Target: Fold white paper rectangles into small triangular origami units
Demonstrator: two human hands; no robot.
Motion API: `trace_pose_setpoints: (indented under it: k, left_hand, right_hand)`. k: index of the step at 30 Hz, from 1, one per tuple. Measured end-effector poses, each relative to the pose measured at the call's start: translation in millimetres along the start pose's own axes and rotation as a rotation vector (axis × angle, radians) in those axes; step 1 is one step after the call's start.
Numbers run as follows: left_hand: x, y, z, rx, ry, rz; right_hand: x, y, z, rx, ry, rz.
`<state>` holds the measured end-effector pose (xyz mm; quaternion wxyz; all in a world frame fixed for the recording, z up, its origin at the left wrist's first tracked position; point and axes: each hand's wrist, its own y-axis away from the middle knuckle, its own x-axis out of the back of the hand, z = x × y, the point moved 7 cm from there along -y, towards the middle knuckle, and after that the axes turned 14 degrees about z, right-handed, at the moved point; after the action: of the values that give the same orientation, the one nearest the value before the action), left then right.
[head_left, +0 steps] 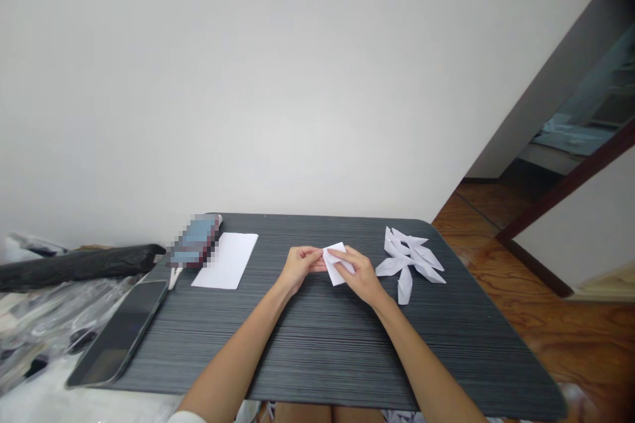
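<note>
A small folded piece of white paper [336, 279] is held between both hands above the middle of the table. My left hand [301, 266] pinches its left corner with thumb and fingers. On the paper's right side, my right hand [364, 275] grips it, with fingers lying across its upper face. To the right of my right hand lies a loose cluster of folded white paper pieces [409, 254] with pointed ends. Flat sheets of white paper [231, 258] rest at the left, some way from my left hand.
A dark, wood-grained table [327, 357] stands against a white wall [317, 79]. At its left lie a pixelated device [196, 241] partly over the sheets and a dark phone [122, 330] at the edge. Plastic-wrapped items [49, 317] are heaped beyond. A doorway opens at right.
</note>
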<state>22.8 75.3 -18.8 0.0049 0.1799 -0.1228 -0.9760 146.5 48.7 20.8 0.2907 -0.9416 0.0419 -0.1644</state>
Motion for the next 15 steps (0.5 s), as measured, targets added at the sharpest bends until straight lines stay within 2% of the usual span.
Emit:
trace_pose_setpoints:
  k: [5, 10, 15]
  left_hand:
    - [0.2, -0.8, -0.7, -0.001, 0.001, 0.005]
    - [-1.8, -0.3, -2.9, 0.056, 0.027, -0.036]
    - [-1.2, -0.4, -3.2, 0.057, 0.01, -0.04]
  right_hand:
    - [0.8, 0.3, -0.3, -0.005, 0.002, 0.023]
    - [2.4, 0.8, -0.9, -0.011, -0.021, 0.067]
    - [1.0, 0.5, -1.5, 0.001, -0.024, 0.035]
